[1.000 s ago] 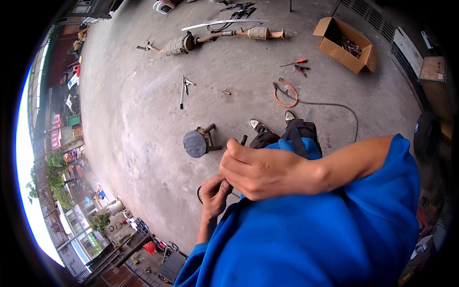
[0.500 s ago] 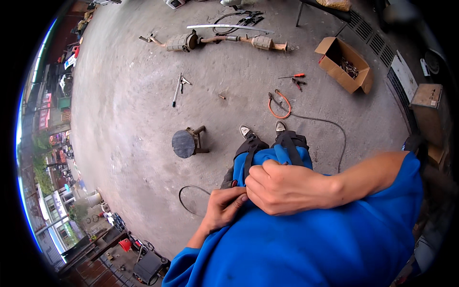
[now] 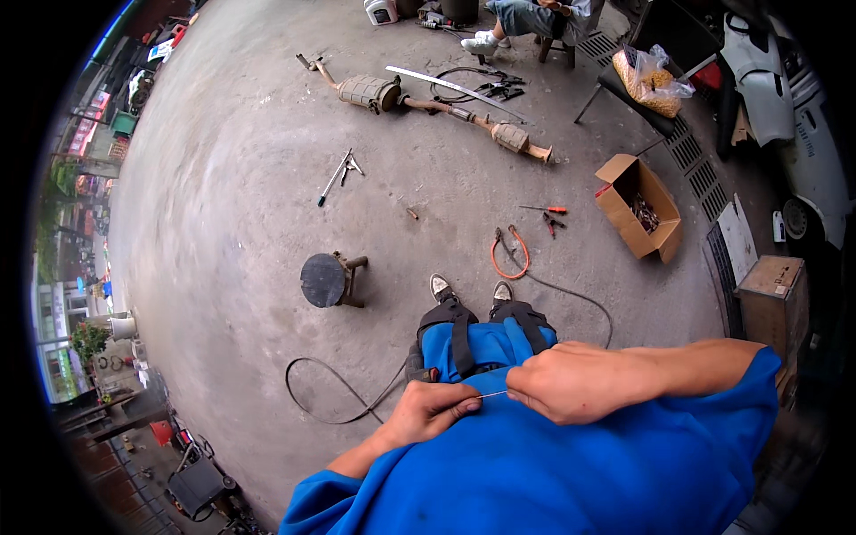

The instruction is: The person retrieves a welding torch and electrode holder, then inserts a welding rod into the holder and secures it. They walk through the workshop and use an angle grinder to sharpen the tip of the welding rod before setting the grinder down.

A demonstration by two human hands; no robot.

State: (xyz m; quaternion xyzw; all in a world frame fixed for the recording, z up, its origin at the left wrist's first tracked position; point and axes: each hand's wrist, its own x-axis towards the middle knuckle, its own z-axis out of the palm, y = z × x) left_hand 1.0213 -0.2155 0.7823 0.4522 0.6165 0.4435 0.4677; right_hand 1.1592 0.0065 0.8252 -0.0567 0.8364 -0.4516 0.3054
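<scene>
While the left hand (image 3: 426, 412) pinches one part of a thin, pale, straight strand (image 3: 493, 394) between thumb and forefinger, the right hand (image 3: 571, 383) grips it with curled fingers. The strand's bare stretch spans the narrow gap between the hands, over the front of a blue cloth shirt (image 3: 535, 464). Its long axis runs left to right, slightly higher at the right; its ends are hidden, so which way it points cannot be told. Ahead on the grey concrete floor (image 3: 223, 205) stands a round, black-topped stool (image 3: 323, 280). Toward the floor's right edge, beside a slotted drain grate (image 3: 684, 150), an open brown cardboard box (image 3: 618, 223) contains jumbled metal pieces (image 3: 644, 214). Farther off, a clear plastic bag (image 3: 679, 89) of yellow pieces (image 3: 635, 76) lies on a dark seat (image 3: 644, 114), near its front edge.
</scene>
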